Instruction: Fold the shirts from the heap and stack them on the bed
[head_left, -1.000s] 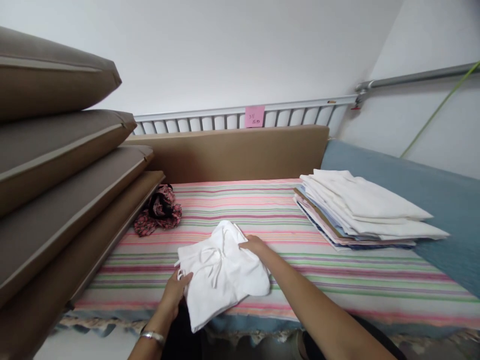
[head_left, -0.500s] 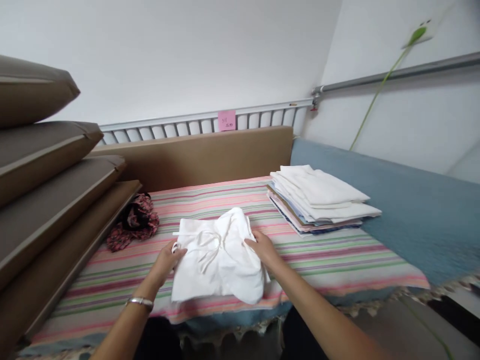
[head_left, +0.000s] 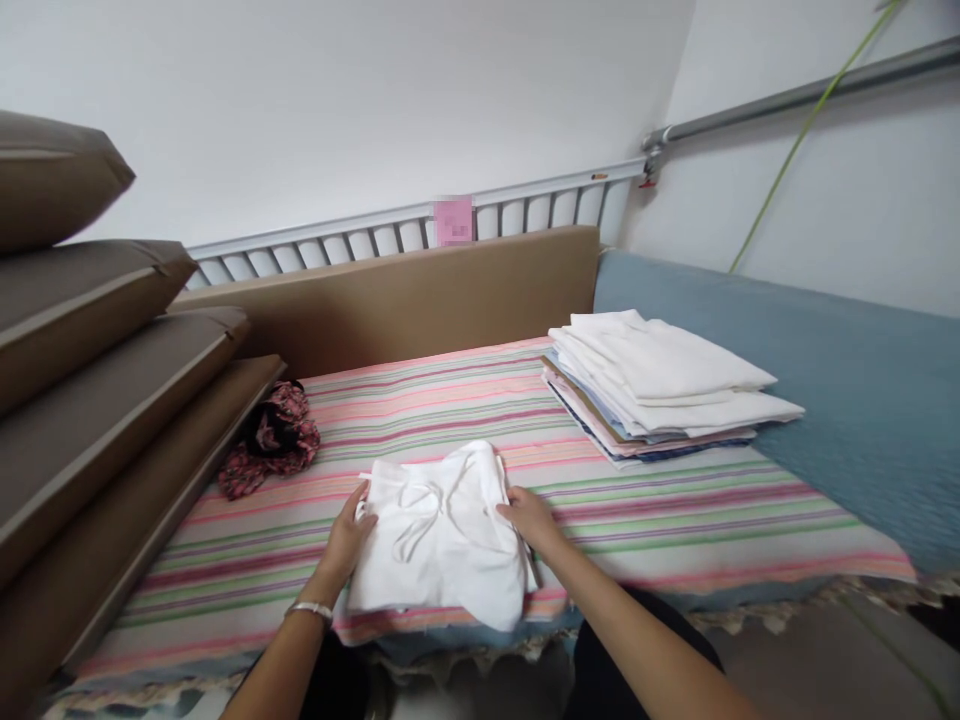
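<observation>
A folded white garment (head_left: 442, 555) with tied strings on top lies on the striped cloth (head_left: 420, 415) close to me. My left hand (head_left: 349, 535) grips its left edge, thumb on top and the fingers partly hidden at the side. On the opposite edge, my right hand (head_left: 532, 520) pinches the fabric between thumb and fingers. The bow of strings (head_left: 418, 515) sits left of the garment's middle. What lies beneath the folds is hidden.
A stack of folded white and coloured clothes (head_left: 660, 375) lies at the right. Brown cushions (head_left: 112, 430) are piled at the left, beside a floral cloth (head_left: 274, 440). A brown panel (head_left: 420, 310) and radiator (head_left: 337, 245) stand behind; blue fabric (head_left: 825, 370) covers the right side.
The view has shifted slightly. The white garment sits a little lower in the picture and looks somewhat flatter, with both hands still holding its sides.
</observation>
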